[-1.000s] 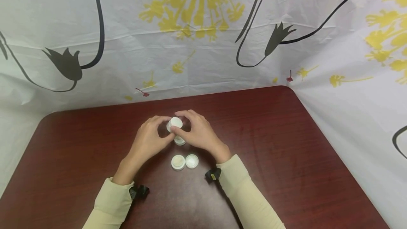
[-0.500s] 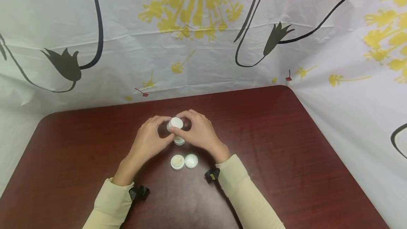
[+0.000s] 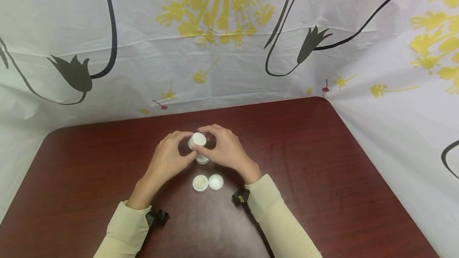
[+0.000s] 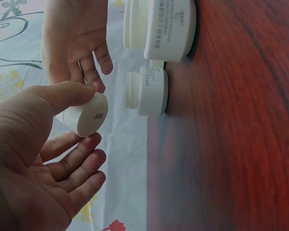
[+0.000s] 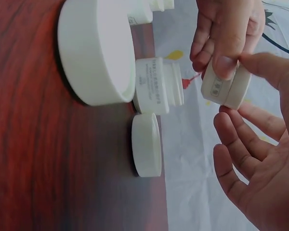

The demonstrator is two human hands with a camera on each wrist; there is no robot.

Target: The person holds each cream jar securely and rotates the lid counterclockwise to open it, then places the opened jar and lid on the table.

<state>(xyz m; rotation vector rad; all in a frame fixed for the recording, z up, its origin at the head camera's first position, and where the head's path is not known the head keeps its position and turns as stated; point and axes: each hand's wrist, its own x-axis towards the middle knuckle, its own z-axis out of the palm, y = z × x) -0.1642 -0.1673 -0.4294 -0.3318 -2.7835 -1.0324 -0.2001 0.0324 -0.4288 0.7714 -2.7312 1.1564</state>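
A small white cream jar [image 3: 198, 140] with its lid on is held above the table between both hands. The left hand [image 3: 167, 155] pinches the jar's labelled body between thumb and fingers, as the right wrist view shows. From the other side, the right hand [image 3: 224, 148] grips the lid [image 5: 239, 86] with thumb and fingertips. An open jar [image 3: 202, 160] stands below the hands, partly hidden by them. Nearer the person, a second open jar [image 3: 200, 183] sits beside an upturned white lid [image 3: 216, 182]. Another lid [image 5: 147, 145] lies next to an open jar in the right wrist view.
The dark red wooden table [image 3: 305, 178] extends around the jars. White sheeting [image 3: 215, 71] printed with flowers hangs behind it and along its right side. Dark devices are worn at both wrists, below the pale sleeves [image 3: 283, 214].
The right thumb shifts slightly back and forth at the lid's edge. Both hands keep their grip in nearly the same place, and the jars on the table have not moved.
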